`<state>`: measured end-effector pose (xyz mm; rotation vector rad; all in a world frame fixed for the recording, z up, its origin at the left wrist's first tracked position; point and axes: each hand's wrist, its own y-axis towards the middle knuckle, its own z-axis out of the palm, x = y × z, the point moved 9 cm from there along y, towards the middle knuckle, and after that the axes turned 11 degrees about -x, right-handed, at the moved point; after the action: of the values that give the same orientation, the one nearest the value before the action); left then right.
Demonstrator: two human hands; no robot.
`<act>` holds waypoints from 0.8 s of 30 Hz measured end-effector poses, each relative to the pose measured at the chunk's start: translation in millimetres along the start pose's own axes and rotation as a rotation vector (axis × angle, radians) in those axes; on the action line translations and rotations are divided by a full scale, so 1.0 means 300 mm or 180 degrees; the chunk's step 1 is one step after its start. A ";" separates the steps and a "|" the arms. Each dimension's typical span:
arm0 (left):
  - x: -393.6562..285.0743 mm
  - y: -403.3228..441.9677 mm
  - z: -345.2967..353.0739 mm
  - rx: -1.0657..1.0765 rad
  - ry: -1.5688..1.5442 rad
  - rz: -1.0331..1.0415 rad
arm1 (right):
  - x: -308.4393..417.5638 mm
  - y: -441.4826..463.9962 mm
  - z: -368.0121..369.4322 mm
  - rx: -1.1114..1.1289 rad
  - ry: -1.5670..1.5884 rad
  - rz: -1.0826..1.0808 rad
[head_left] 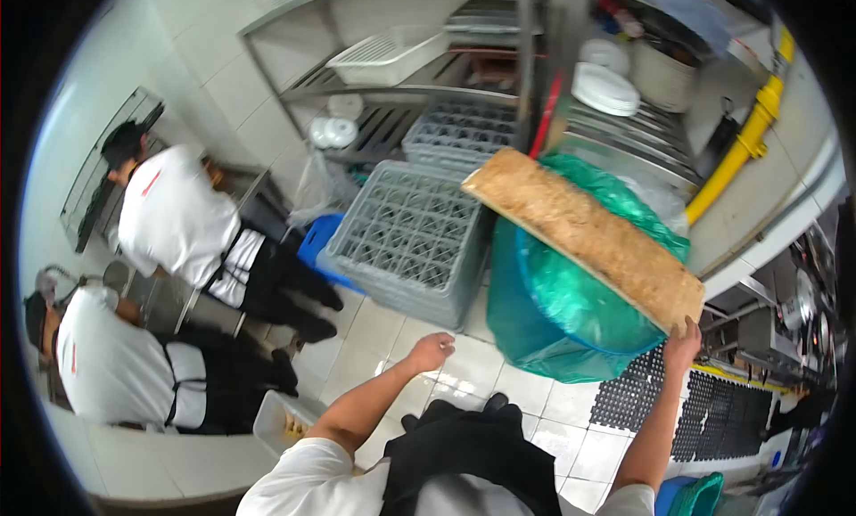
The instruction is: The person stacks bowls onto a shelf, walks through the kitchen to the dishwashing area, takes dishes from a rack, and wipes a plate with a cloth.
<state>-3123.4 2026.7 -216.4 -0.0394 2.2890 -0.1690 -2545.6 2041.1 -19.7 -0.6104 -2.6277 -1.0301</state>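
Observation:
A long brown wooden board (588, 235) with a mottled, stained face slants above the bin. My right hand (682, 344) grips its lower right end, with the fingers on the edge. Under the board stands a round blue bin (535, 280) lined with a green plastic bag (580, 293) that spills over its rim. The board covers part of the bin's opening; whether it touches the rim I cannot tell. My left hand (432, 351) hangs over the floor with its fingers curled in and nothing visible in them. Nearest to it are stacked grey glass racks (401, 231).
Two co-workers in white shirts (178, 222) and dark aprons stand at the left counter. Metal shelving (401, 93) holds a white basket (388, 54) and more racks. A yellow pipe (744, 142) runs along the right wall. Black perforated mats (718, 418) lie on the tiled floor.

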 end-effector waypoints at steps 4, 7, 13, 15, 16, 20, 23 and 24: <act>-0.406 0.217 -0.086 -0.0276 0.0105 0.0261 | -0.119 0.085 0.157 0.0013 -0.0598 0.0057; -0.648 0.338 -0.132 -0.0601 0.0130 0.0818 | -0.044 0.133 0.221 0.0371 -0.0883 0.0203; -0.902 0.604 -0.121 -0.1232 0.0642 0.1812 | -0.019 0.140 0.270 0.0193 -0.1431 0.0338; -0.908 0.727 -0.118 -0.1267 0.0717 0.1795 | 0.020 0.149 0.253 0.0518 -0.1391 0.0122; -0.915 0.774 -0.123 -0.1396 0.1051 0.1908 | 0.016 0.147 0.281 0.0594 -0.1497 -0.0119; -0.870 0.923 -0.151 -0.1564 0.1019 0.1361 | 0.016 0.138 0.260 0.0578 -0.1411 0.0180; -0.840 0.971 -0.156 -0.1470 0.1076 0.1026 | 0.011 0.143 0.249 0.0678 -0.1346 0.0270; -0.843 0.959 -0.162 -0.1632 0.1046 0.1143 | 0.011 0.142 0.254 0.0774 -0.1324 0.0386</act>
<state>-2984.6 2338.2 -35.3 0.1442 2.5602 0.6406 -2534.7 2123.0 -48.2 -0.9999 -2.9562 -0.5830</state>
